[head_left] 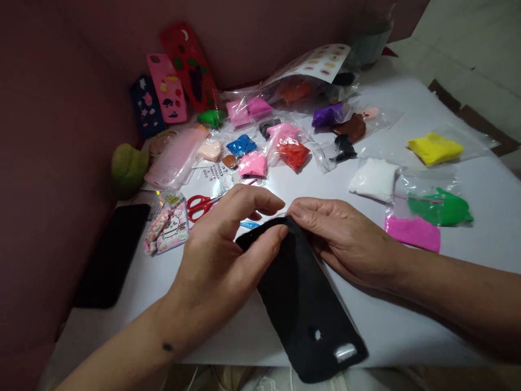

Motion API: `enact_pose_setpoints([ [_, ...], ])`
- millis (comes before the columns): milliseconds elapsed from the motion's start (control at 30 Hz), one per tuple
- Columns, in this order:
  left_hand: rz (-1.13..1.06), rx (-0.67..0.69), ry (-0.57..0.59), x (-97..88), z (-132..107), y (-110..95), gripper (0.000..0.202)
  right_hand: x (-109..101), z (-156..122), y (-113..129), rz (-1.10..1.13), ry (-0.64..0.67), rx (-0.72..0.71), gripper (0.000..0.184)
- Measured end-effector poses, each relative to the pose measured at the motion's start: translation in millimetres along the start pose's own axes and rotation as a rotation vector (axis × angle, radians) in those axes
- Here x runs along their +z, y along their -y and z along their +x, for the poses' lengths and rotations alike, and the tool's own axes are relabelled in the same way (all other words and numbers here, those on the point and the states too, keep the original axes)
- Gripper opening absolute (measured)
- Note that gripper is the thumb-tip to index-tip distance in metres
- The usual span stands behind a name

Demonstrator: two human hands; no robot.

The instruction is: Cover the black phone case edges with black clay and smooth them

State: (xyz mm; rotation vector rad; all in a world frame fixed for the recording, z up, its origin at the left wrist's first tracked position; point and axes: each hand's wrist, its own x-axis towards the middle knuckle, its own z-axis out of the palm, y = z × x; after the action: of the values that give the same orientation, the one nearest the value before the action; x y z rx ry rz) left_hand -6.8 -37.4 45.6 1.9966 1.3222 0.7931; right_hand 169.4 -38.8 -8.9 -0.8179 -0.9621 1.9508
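A phone case [303,293] covered in black clay lies tilted between my hands, its near end over the table's front edge. White shows through a small hole and a larger slot at that end. My left hand [228,244] curls around the far end, thumb pressed on the black face and index finger arched over the edge. At the far right corner, my right hand [345,233] pinches the rim, its lower fingers partly hidden behind the case. Red-handled scissors [199,206] lie just beyond my left hand.
Bags of coloured clay, among them white [374,179], green [442,206] and yellow [435,148], spread over the white table. Decorated phone cases [166,89] lean at the back wall. A black phone [112,255], a clear case [177,160] and a green fruit [129,169] are left.
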Motion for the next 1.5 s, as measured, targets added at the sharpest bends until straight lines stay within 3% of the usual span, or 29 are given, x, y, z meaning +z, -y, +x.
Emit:
enact_pose_setpoints([
  [133, -0.105, -0.130, 0.093, -1.4, 5.1, 0.9, 0.020, 1.1, 0.1, -0.1, -0.016, 0.004, -0.025, 0.031],
  [367, -0.184, -0.185, 0.176, -1.9, 9.6, -1.4, 0.012, 3.7, 0.0, 0.4, 0.034, 0.067, -0.022, 0.031],
  [667, -0.294, -0.293, 0.257, -5.2, 12.5, 1.0, 0.009, 4.6, -0.9, 2.4, -0.041, 0.056, -0.036, 0.031],
  [1000, -0.305, -0.284, 0.311, -8.8, 13.0, 4.6, 0.010, 6.4, -0.2, 5.7, -0.130, 0.055, -0.098, 0.036],
  [1200, -0.373, -0.312, 0.359, -11.2, 13.9, 5.4, 0.007, 7.2, -3.4, 5.0, -0.038, 0.062, -0.002, 0.036],
  [1500, -0.307, -0.359, 0.337, -10.1, 13.4, 2.7, 0.010, 5.3, -1.1, 4.2, -0.045, 0.067, -0.034, 0.029],
])
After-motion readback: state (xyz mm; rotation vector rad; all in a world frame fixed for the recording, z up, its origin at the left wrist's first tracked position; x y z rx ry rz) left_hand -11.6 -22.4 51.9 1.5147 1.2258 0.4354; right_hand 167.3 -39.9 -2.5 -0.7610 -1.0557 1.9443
